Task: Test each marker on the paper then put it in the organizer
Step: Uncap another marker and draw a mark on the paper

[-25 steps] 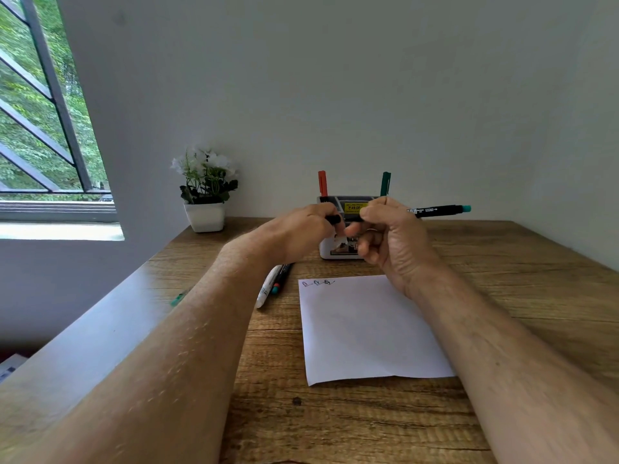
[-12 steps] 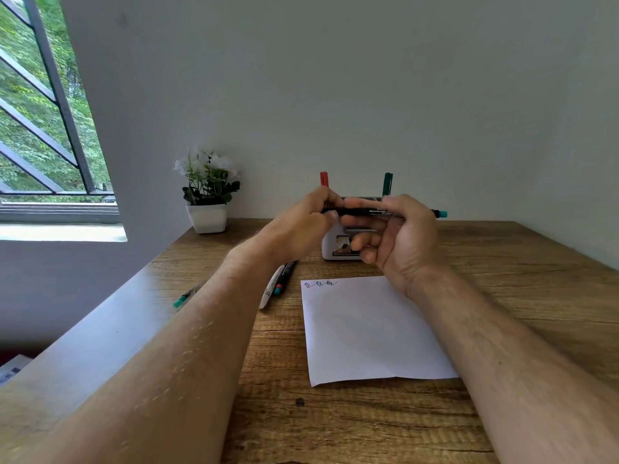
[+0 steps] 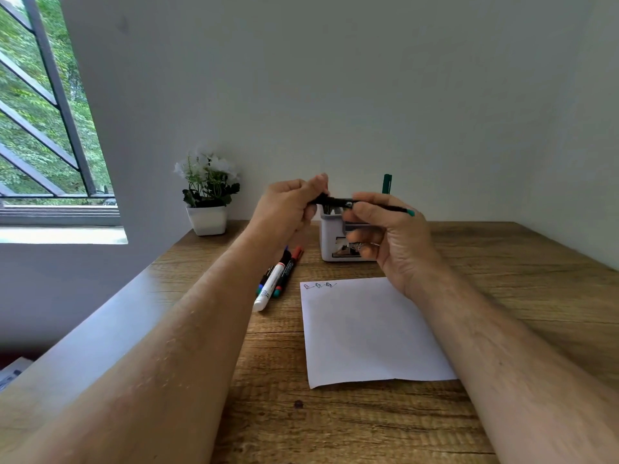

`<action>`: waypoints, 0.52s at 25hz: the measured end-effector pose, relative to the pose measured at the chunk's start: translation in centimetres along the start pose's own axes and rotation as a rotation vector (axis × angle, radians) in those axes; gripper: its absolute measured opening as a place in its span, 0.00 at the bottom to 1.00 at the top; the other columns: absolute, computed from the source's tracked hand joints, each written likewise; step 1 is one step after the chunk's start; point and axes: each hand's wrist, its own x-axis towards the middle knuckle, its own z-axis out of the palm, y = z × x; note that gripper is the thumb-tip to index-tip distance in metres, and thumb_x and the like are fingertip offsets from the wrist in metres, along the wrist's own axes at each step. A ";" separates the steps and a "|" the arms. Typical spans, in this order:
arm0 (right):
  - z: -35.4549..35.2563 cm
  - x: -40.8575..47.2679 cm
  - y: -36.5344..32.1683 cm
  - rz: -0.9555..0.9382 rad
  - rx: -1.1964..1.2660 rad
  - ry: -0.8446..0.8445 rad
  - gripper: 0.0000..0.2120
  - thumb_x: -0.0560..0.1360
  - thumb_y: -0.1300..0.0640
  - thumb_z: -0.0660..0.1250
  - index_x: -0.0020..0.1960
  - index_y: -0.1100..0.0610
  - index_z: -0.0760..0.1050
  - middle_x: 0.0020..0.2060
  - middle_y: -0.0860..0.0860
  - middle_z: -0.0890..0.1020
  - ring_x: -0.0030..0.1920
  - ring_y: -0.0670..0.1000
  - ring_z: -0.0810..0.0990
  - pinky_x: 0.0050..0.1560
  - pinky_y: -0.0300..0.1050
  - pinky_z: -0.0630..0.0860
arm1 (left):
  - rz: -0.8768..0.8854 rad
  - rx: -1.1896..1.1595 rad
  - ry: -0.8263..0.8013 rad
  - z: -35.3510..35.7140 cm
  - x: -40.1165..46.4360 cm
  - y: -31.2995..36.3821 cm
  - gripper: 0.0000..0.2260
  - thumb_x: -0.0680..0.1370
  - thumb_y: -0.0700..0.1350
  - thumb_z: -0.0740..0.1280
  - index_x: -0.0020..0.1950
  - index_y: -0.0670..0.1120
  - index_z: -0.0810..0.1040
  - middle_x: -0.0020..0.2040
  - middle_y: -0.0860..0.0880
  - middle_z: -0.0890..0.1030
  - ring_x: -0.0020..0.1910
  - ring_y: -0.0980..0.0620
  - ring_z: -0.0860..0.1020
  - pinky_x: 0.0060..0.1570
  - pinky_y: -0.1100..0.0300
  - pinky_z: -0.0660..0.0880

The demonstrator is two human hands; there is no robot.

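Wood-grain desk [image 3: 502, 272] under you and a plain pale wall behind: that is the setting for your two raised hands. Your left hand [image 3: 288, 209] has its fingers curled, thumb and fingertips pinching the black end of a slim marker [image 3: 338, 201]; your right hand [image 3: 392, 236] pinches the same barrel further along between thumb and forefinger, with the lower fingers loosely curled beneath. That marker lies nearly level between your hands, black-bodied, with a small teal end poking out past your right fingers. Directly behind your fingers stands the white organizer [image 3: 330, 242], a green marker [image 3: 387, 184] upright in it above your right knuckles. Below your right hand lies the sheet of paper [image 3: 368, 329], flat on the desk, with three small scribbles in its top left corner. Below your left hand sits a cluster of loose markers [image 3: 278, 279], a white-bodied one on top, red, blue and teal ends showing. Further left, a white pot of white flowers [image 3: 207, 202] stands by the wall, with a barred window [image 3: 43, 112] beyond it.
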 end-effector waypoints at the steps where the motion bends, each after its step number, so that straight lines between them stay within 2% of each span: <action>1: 0.0 0.0 0.1 -0.035 -0.049 -0.020 0.08 0.72 0.64 0.72 0.49 0.55 0.84 0.40 0.57 0.86 0.28 0.53 0.80 0.23 0.38 0.71 | -0.013 -0.054 0.051 -0.1 0.1 -0.1 0.13 0.77 0.53 0.70 0.42 0.44 0.77 0.26 0.51 0.72 0.21 0.57 0.64 0.18 0.67 0.60; 3: 0.0 -0.1 0.5 -0.110 -0.185 -0.051 0.10 0.73 0.63 0.73 0.52 0.53 0.85 0.42 0.55 0.87 0.29 0.52 0.80 0.24 0.40 0.72 | -0.053 -0.121 0.122 -0.5 0.4 -0.3 0.13 0.75 0.54 0.73 0.40 0.46 0.75 0.26 0.52 0.75 0.22 0.58 0.67 0.20 0.66 0.63; 5: 0.0 -0.1 0.9 -0.218 -0.410 -0.016 0.11 0.73 0.60 0.73 0.55 0.51 0.85 0.42 0.51 0.87 0.32 0.46 0.81 0.27 0.39 0.75 | -0.091 -0.180 0.141 -0.7 0.6 -0.7 0.12 0.75 0.52 0.73 0.42 0.45 0.76 0.29 0.51 0.76 0.24 0.58 0.69 0.24 0.66 0.68; 6: -0.1 0.0 1.2 -0.290 -0.567 0.017 0.11 0.73 0.58 0.74 0.56 0.51 0.84 0.43 0.49 0.87 0.35 0.43 0.82 0.32 0.37 0.78 | -0.099 -0.208 0.143 -0.7 0.6 -0.9 0.10 0.75 0.50 0.73 0.44 0.44 0.77 0.30 0.51 0.75 0.24 0.58 0.69 0.25 0.66 0.69; 8: -0.2 0.0 1.8 -0.399 -0.827 0.048 0.11 0.74 0.54 0.73 0.56 0.52 0.84 0.44 0.45 0.86 0.43 0.42 0.83 0.42 0.37 0.81 | -0.093 -0.218 0.162 -0.7 0.8 -1.3 0.07 0.76 0.47 0.72 0.46 0.43 0.80 0.30 0.50 0.75 0.25 0.58 0.70 0.27 0.65 0.72; 10: -0.2 0.0 2.0 -0.422 -0.903 0.037 0.10 0.75 0.52 0.71 0.56 0.51 0.83 0.44 0.43 0.85 0.45 0.42 0.83 0.45 0.37 0.80 | -0.081 -0.197 0.186 -0.7 1.0 -1.5 0.08 0.76 0.46 0.72 0.49 0.42 0.81 0.31 0.50 0.76 0.26 0.57 0.72 0.32 0.62 0.75; 13: -0.2 0.0 2.2 -0.431 -0.948 0.001 0.09 0.77 0.50 0.69 0.56 0.51 0.82 0.43 0.43 0.84 0.44 0.41 0.82 0.42 0.35 0.79 | -0.065 -0.164 0.214 -0.6 1.3 -1.8 0.11 0.77 0.45 0.71 0.55 0.39 0.82 0.34 0.48 0.78 0.29 0.55 0.75 0.38 0.60 0.79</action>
